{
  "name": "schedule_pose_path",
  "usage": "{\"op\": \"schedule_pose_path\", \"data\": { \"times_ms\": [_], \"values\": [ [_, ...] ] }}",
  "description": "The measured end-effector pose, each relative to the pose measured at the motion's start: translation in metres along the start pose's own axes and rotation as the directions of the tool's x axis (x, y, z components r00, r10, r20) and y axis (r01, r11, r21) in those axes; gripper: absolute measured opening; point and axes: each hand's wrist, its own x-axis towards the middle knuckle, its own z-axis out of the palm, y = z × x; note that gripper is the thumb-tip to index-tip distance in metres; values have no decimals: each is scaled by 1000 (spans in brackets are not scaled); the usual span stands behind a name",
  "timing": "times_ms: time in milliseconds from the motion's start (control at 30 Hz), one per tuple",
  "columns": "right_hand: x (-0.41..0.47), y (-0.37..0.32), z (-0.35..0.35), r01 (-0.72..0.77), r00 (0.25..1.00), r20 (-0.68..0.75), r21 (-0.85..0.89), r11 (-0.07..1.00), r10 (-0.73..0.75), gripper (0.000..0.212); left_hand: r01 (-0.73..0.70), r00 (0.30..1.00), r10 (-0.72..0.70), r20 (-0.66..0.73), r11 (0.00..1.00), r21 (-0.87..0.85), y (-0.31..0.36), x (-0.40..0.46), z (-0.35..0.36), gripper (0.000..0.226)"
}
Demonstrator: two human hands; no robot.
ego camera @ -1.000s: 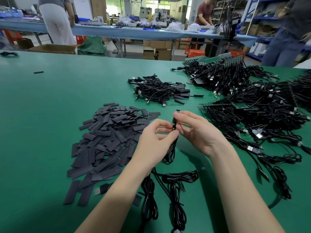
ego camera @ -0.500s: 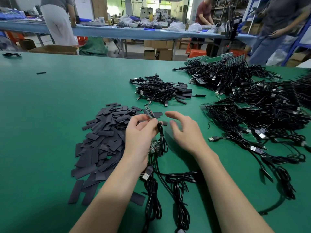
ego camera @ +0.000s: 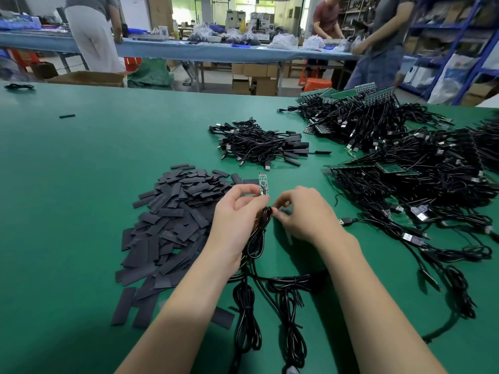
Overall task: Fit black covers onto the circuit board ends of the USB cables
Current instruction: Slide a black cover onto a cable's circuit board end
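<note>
My left hand [ego camera: 237, 211] pinches a bare green circuit board [ego camera: 263, 184] upright on its black cable; my right hand [ego camera: 299, 211] pinches the cable below. No cover fitted; flat black covers [ego camera: 172, 220] heaped left. A small finished pile [ego camera: 259, 144] lies beyond, many cables [ego camera: 421, 184] remaining.

Covers [ego camera: 172, 228] left (cables [ego camera: 421, 190] right)

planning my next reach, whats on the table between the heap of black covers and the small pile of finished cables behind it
In the head view, only bare green mat separates the heap of black covers from the finished cable pile.
</note>
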Motion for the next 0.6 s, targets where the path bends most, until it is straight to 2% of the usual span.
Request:
{"op": "schedule_pose_path", "data": {
  "times_ms": [133,233,300,467,533,600],
  "values": [
    [-2,-2,-6,-79,994,78,29,996,76,3,-64,996,57,70,993,95,-2,-4,3,12],
    [-3,0,-9,-142,987,89,109,984,132,19,-122,986,104,131,983,138,-4,-6,6,12],
    [-2,0,-12,-166,983,106,141,976,152,17,-136,981,114,154,981,141,-4,-8,6,12],
    [-5,10,-22,-190,982,84,372,908,171,11,-129,981,110,162,985,111,-6,-9,4,11],
    [-9,17,-27,-205,978,89,598,775,190,14,-122,981,103,166,986,111,-7,-9,3,13],
    [-15,20,-34,-201,977,140,850,487,160,21,-123,980,102,170,985,118,-8,-9,3,15]
  ]
}}
